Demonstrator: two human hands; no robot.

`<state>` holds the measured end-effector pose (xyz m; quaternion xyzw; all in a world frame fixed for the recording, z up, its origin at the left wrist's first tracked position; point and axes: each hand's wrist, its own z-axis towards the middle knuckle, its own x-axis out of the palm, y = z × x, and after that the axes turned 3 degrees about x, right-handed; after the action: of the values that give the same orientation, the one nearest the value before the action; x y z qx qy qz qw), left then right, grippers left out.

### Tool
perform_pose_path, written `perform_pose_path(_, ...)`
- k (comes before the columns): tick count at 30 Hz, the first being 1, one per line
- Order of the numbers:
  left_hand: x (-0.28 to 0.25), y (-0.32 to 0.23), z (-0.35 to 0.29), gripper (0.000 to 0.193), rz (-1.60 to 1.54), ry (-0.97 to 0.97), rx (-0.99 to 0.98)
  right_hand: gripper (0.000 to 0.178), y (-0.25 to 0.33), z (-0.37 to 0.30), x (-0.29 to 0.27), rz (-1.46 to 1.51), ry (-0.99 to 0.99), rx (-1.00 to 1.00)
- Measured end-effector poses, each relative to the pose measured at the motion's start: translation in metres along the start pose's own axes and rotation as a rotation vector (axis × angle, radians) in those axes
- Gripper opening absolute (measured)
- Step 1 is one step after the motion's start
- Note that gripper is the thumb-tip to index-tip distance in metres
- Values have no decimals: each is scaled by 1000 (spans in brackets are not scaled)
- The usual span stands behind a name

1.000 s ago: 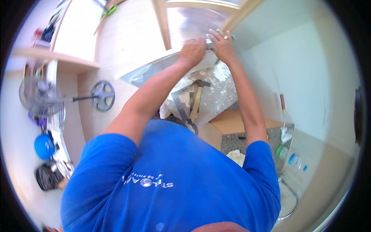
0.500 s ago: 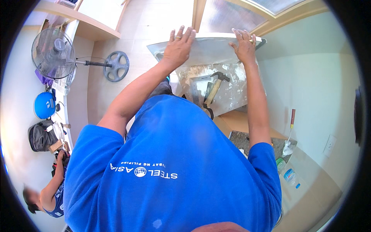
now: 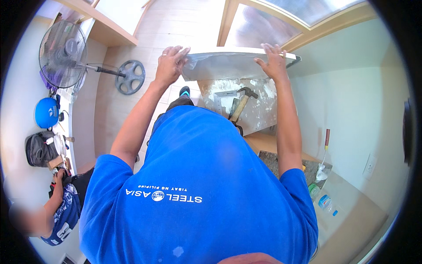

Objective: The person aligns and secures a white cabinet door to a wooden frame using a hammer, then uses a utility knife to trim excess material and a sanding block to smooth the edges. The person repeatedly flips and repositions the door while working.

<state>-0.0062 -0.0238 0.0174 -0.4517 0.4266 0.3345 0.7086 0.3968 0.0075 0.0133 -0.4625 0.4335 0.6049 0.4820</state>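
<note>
A flat panel [image 3: 224, 67] with a white edge and a grey, film-covered face stands tilted up in front of me. My left hand [image 3: 172, 64] is closed around its left end, fingers bent at the upper corner. Near the right end, my right hand [image 3: 273, 63] grips the upper edge, fingers over it and thumb against the near face. Below the panel, a paint-spotted board [image 3: 263, 113] carries a claw hammer [image 3: 240, 108] with a wooden handle and a metal square [image 3: 218, 102]. The panel's far side is hidden.
A stand fan [image 3: 130, 77] lies on its side at the left. Farther down are a blue helmet [image 3: 46, 112], a black bag [image 3: 38, 149] and a seated person [image 3: 63, 215]. At right are a tool with a brown handle [image 3: 327, 137], bottles [image 3: 326, 203] and a wall socket [image 3: 370, 165].
My left hand has moved left and down, from the panel's upper edge to its left end. My right hand stays near the right end. The person at left has leaned into fuller view.
</note>
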Motion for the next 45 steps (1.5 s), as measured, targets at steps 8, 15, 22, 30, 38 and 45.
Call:
perform_pose_path(8,4,51,20,32,-278,-111,63,35,135,42,38,588,-65,-285)
perform_pose_path(15,8,77,47,32,-421,-5,-91,22,144,75,65,649,-156,-157)
perform_pose_path(22,14,95,63,41,-436,56,-114,33,146,88,60,585,-59,-132)
perform_pose_path(30,21,89,64,45,-247,42,-88,48,162,85,56,173,24,-144)
perform_pose_path(38,18,67,49,32,72,-66,-58,43,162,79,68,151,-132,-182)
perform_pose_path(45,4,42,70,28,413,10,136,40,164,72,53,223,-63,-145)
